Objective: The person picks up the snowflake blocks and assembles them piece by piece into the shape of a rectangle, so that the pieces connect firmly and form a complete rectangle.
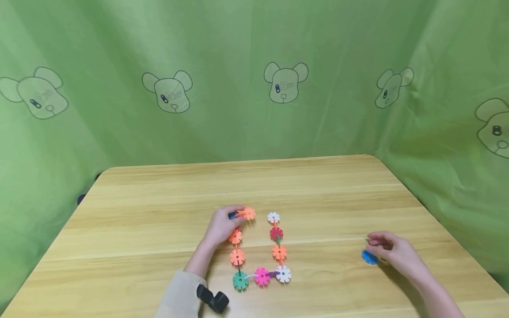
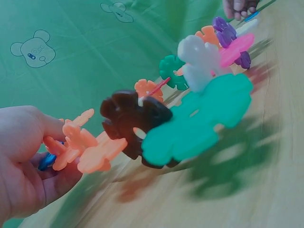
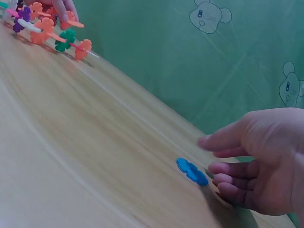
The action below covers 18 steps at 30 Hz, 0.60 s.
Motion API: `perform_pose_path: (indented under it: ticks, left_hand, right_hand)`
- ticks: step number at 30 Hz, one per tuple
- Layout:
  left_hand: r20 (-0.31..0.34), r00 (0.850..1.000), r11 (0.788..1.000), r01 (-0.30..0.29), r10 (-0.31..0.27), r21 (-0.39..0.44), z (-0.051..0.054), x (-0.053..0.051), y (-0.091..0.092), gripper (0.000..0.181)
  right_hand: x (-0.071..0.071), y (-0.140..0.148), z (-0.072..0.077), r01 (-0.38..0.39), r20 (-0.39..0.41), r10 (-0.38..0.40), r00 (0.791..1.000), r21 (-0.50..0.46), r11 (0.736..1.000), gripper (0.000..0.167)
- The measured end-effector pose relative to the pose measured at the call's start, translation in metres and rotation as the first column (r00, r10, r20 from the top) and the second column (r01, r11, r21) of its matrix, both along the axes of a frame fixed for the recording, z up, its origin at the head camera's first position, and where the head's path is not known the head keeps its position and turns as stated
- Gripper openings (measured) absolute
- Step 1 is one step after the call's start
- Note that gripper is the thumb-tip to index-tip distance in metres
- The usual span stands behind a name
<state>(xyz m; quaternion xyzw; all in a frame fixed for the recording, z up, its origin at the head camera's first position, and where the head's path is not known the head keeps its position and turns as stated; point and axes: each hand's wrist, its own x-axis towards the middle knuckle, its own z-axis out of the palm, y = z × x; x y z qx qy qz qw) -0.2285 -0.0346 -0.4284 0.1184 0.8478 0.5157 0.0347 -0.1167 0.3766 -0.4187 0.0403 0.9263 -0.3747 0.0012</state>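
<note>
Slotted plastic snowflake discs, joined edge to edge, make a U-shaped chain with a green disc [image 1: 240, 280] at its near left corner and a white disc [image 1: 283, 274] at its near right one. At the far end of its left side, my left hand [image 1: 222, 224] pinches orange discs [image 2: 78, 148]. A blue disc [image 2: 46, 162] shows partly behind its fingers. Well to the right, my right hand [image 1: 393, 251] hovers by a separate blue disc [image 3: 192, 172], thumb and fingers apart, gripping nothing. Whether this disc touches the fingertips or the table I cannot tell.
The wooden table [image 1: 167, 190] carries the chain near its middle. A green curtain [image 1: 222, 123] with printed mouse-like heads hangs behind and along both sides. A black device [image 1: 214, 300] is strapped at the left wrist, close to the tabletop.
</note>
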Motion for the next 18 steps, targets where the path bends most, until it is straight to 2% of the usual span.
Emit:
perform_pose_path:
  ticks: [6,12,18]
  left_hand:
    - [0.003,1.000,1.000,0.005,-0.005,0.004,-0.0007,0.0000,-0.0011,0.032]
    - [-0.001,1.000,1.000,0.012,-0.012,0.001,-0.0007,0.0006,-0.0012,0.032]
    - [0.004,1.000,1.000,0.009,-0.009,-0.011,0.0008,0.0002,-0.0007,0.032]
  right_hand:
    - [0.0016,0.0019,-0.0014,-0.092,0.030,0.090,0.996,0.089,0.992,0.050]
    - [0.0002,0.0013,0.0000,-0.127,0.045,0.121,0.992,0.178,0.976,0.038]
    - [-0.0018,0.0034,0.0001,-0.174,0.063,0.166,0.984,0.155,0.972,0.029]
